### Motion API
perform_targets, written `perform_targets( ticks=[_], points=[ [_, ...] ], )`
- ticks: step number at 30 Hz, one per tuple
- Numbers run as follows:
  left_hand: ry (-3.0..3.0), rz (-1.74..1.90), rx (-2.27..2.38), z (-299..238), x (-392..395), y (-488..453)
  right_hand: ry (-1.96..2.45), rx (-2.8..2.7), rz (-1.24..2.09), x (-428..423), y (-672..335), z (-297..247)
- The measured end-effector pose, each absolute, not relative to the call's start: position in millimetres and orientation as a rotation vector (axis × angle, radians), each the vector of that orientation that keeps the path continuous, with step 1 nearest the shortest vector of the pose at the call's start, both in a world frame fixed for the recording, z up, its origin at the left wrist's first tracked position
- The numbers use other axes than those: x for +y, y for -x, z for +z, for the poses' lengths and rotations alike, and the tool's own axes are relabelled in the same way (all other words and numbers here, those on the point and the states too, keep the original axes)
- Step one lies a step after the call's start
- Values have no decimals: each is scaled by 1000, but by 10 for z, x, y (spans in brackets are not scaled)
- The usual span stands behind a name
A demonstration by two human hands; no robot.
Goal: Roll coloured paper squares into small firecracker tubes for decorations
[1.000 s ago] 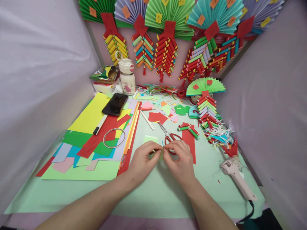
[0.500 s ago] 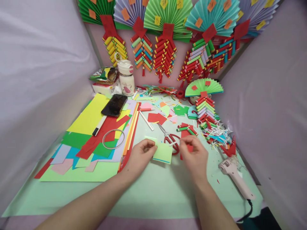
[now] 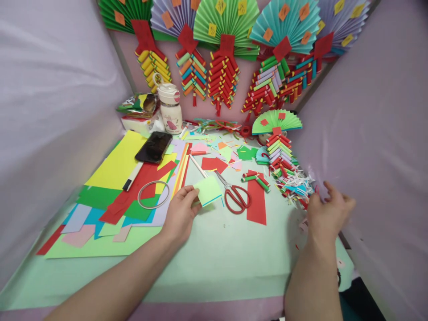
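Observation:
A light green paper square (image 3: pixel 209 191) with a blue strip along its near edge is pinched at its left side between the thumb and fingers of my left hand (image 3: pixel 182 209). Red-handled scissors (image 3: pixel 237 198) lie on the table just right of the paper. At the right, my right hand (image 3: pixel 329 214) is raised beside the pile of white paper scraps (image 3: pixel 297 183), its fingers apart and nothing visible in them. Below that hand, the glue gun is mostly hidden by the wrist and forearm.
Stacked coloured sheets (image 3: pixel 110 196), a phone (image 3: pixel 154 147) and a silver ring (image 3: pixel 153 195) lie at the left. A red paper strip (image 3: pixel 256 205) and small green paper rolls (image 3: pixel 262 183) are right of the scissors. A white bottle (image 3: pixel 170 109) stands behind; paper fans (image 3: pixel 225 22) hang on the wall.
My right hand has moved right, away from the paper, to the scrap pile, and the white strip it held no longer shows. My left hand has shifted slightly left with the green paper.

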State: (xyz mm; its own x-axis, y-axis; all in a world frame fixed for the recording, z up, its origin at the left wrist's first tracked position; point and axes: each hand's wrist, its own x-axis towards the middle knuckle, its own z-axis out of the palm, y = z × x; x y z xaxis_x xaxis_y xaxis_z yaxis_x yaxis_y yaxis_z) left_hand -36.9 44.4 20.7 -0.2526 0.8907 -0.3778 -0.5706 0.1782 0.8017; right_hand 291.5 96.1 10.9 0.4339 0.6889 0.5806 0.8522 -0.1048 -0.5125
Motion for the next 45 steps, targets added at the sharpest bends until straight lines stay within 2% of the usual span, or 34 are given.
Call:
perform_targets(
  ticks=[3,8,12,19,37,45],
  points=[
    [-309,1496,1140,194,466,395,1762,-1408,-220,922,-2554,170],
    [-282,1496,1114,190,476,404,1335,-2161,142,850,-1790,292],
    [-309,1481,1104,198,477,400,1306,-2451,215,886,-1409,253],
    [-347,1462,1057,175,470,416,1413,-2632,245,1026,-1250,182],
    [-358,1441,1068,152,460,412,1422,-2533,395,1006,-1237,177],
    [-391,1436,1107,192,464,410,1304,-1976,1091,1064,-1388,240]
  ],
)
